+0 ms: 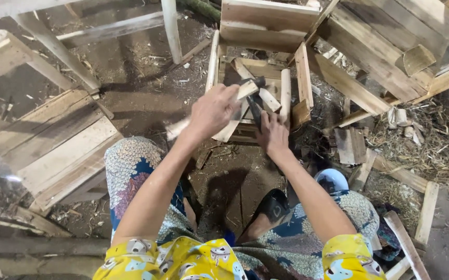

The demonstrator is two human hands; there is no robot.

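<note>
My left hand [214, 110] is closed around the pale wooden handle of a hammer [246, 91], whose dark head is over a small unfinished wooden crate [302, 78] on the dirt floor. My right hand [272, 136] rests on the crate's near edge with its fingers around a thin dark metal piece [253, 110] that runs up toward the hammer head. I cannot tell whether that piece is part of the hammer. Loose slats lie crossed inside the crate.
A stack of plank panels [63, 150] lies on the left. A larger wooden crate [380, 46] stands at the upper right, with wood offcuts [402, 120] and shavings below it. A white post [171, 31] rises behind. My sandalled foot [274, 205] is on the ground.
</note>
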